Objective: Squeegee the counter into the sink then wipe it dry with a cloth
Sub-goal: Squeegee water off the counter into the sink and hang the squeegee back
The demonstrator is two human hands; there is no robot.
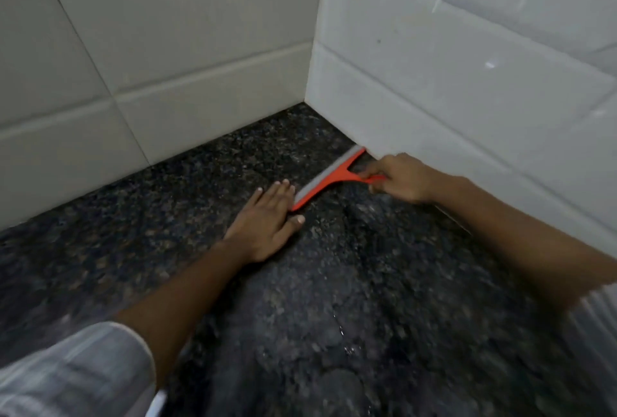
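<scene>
An orange squeegee [329, 178] with a pale grey blade lies edge-down on the dark speckled granite counter [187, 223], its far end touching the right wall. My right hand [402, 179] is closed around its orange handle, close to that wall. My left hand [267, 219] rests flat on the counter, fingers together, its fingertips against the near end of the blade. A wet streak with small droplets [344, 333] shines on the counter nearer to me. No sink and no cloth are in view.
White tiled walls meet in a corner [305, 101] just beyond the squeegee, one along the back left [133, 66], one along the right [467, 82]. My pale striped sleeve [73, 373] fills the lower left.
</scene>
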